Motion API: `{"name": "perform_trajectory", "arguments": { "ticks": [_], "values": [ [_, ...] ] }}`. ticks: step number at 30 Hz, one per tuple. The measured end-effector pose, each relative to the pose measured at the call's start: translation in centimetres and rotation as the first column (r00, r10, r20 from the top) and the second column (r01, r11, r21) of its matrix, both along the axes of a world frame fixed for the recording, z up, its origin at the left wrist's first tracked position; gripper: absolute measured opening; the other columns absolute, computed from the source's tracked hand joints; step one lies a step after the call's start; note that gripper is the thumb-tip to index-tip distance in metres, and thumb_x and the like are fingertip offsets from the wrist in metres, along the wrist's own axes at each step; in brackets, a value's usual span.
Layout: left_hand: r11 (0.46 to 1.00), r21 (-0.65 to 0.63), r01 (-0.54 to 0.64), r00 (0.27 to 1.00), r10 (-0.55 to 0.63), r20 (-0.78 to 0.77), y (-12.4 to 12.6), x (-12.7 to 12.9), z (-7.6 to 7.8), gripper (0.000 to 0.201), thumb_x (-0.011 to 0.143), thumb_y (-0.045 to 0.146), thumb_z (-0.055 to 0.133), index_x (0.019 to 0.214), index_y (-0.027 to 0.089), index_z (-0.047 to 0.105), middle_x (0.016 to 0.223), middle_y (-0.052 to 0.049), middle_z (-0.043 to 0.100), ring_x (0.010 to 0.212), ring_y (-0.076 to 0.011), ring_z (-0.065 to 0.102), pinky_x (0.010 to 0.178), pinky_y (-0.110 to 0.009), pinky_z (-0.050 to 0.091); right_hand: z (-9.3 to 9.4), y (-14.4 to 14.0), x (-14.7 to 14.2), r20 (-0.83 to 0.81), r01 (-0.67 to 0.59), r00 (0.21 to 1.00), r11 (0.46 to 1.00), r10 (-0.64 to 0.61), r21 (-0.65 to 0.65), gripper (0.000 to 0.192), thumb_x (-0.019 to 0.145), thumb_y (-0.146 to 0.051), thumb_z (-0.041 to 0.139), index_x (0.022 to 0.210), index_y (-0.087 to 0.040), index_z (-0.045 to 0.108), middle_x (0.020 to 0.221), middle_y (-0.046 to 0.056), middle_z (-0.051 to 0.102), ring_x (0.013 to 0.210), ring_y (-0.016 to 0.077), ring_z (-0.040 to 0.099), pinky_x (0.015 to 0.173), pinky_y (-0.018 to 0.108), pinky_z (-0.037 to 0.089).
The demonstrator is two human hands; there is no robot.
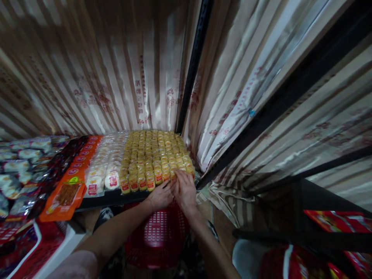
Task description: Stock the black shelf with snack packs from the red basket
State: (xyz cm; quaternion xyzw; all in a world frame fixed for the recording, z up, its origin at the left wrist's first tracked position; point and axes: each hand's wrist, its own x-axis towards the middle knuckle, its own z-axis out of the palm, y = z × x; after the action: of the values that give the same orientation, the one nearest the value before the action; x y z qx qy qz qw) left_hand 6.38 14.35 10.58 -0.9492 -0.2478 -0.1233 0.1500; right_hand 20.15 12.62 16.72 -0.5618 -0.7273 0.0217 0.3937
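Note:
Rows of small yellow packaged snacks (pixel 151 155) with red labels fill the right end of a dark shelf (pixel 110 198). My left hand (pixel 161 195) rests at the shelf's front edge, fingers touching the front row of yellow packs. My right hand (pixel 185 188) lies beside it, fingers spread over the packs at the front right corner. Whether either hand grips a pack is hidden by the fingers. A red plastic basket (pixel 158 238) sits on the floor below my forearms.
White round snack packs (pixel 101 174) and orange packets (pixel 68 192) lie left of the yellow ones, then silver bags (pixel 17 166). Striped glossy paper covers the walls. A black post (pixel 192 69) stands at the corner. Red packages (pixel 337 221) sit on a lower right shelf.

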Motion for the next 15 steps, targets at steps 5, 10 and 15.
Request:
{"name": "perform_trajectory", "arguments": {
  "ticks": [5,10,15],
  "values": [
    [1.0,0.019,-0.022,0.998,0.02,0.062,0.3,0.2,-0.8,0.036,0.09,0.022,0.038,0.119,0.01,0.056,0.126,-0.012,0.057,0.124,-0.023,0.044,0.111,-0.041,0.024,2.7,6.0,-1.1,0.098,-0.025,0.995,0.996,0.034,-0.09,0.041,0.087,-0.017,0.036,0.123,-0.014,0.054,0.118,0.011,0.062,0.117,0.0237,0.044,0.1,0.04,0.035],
    [0.996,0.086,-0.028,0.998,0.024,0.057,0.3,0.2,-1.0,0.041,0.09,0.023,0.036,0.125,0.006,0.05,0.135,-0.013,0.049,0.129,-0.0244,0.038,0.11,-0.04,0.025,3.8,9.9,-2.1,0.296,0.04,0.955,0.979,0.021,-0.198,0.035,0.09,-0.023,0.035,0.107,-0.011,0.063,0.099,0.015,0.068,0.104,0.0265,0.053,0.093,0.038,0.036],
    [0.996,0.078,-0.043,0.999,0.041,0.025,0.2,0.2,-1.0,0.042,0.09,0.02,0.034,0.126,0.005,0.048,0.135,-0.013,0.048,0.13,-0.0247,0.037,0.111,-0.041,0.024,4.2,11.0,-3.1,0.387,0.091,0.922,0.97,0.003,-0.224,0.031,0.089,-0.021,0.037,0.093,-0.011,0.067,0.09,0.016,0.069,0.098,0.0271,0.056,0.086,0.036,0.037]
  ]
}}
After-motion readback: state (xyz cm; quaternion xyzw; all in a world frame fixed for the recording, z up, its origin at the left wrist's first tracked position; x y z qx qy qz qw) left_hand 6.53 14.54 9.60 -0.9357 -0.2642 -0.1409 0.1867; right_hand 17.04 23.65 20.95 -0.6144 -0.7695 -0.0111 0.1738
